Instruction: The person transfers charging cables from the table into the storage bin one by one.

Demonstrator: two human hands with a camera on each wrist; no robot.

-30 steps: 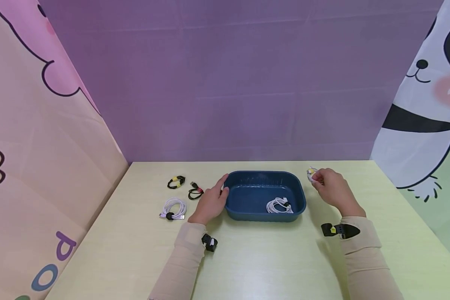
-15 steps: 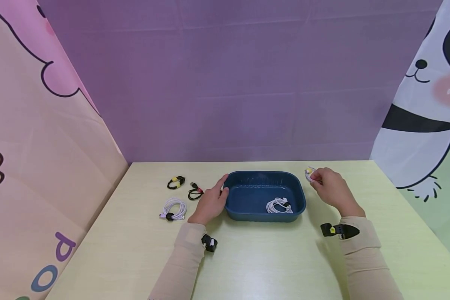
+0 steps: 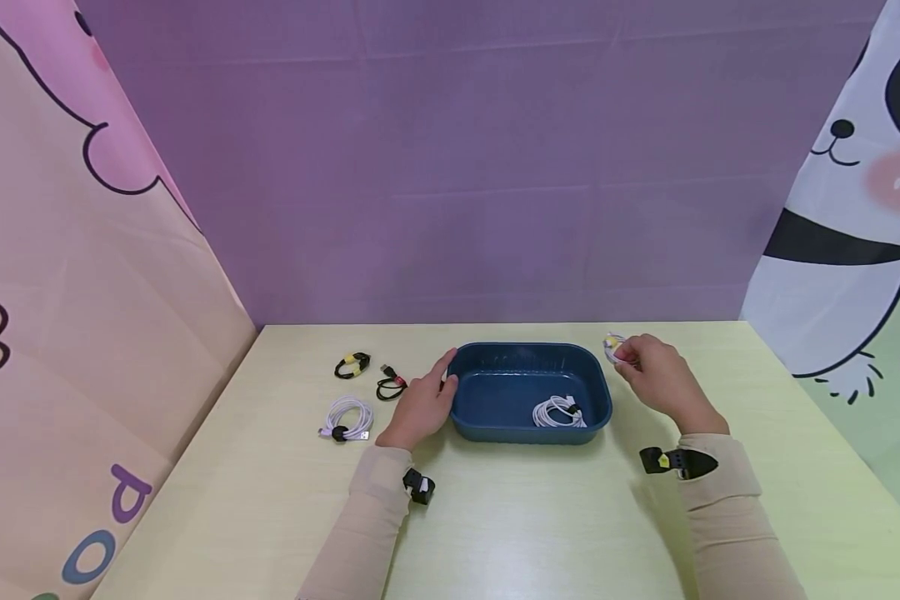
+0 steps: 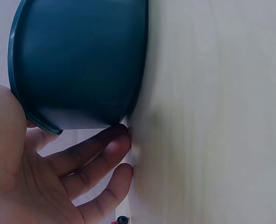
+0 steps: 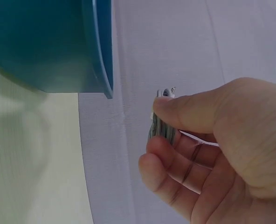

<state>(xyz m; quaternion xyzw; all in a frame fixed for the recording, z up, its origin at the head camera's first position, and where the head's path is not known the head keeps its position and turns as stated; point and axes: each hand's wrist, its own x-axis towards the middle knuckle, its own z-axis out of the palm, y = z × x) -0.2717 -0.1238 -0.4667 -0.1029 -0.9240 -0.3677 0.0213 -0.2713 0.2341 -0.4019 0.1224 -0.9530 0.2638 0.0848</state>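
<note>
Pinching a cable [image 3: 611,342], the right hand [image 3: 662,381] hangs beside the bin [image 3: 528,435]; left of this grip, one coil [image 3: 547,409] lies inside, three others [image 3: 339,432] (presumably remaining) beyond the left hand [image 3: 420,404], uncurled against the bin.

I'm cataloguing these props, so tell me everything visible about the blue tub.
The dark blue, rounded-rectangular, plastic-looking tub is open-topped, with a lipped rim. It stands upright on the pale wood-look table. A coiled white cable with a black tie lies inside, towards the near right. The left hand touches the tub's left end.
</note>
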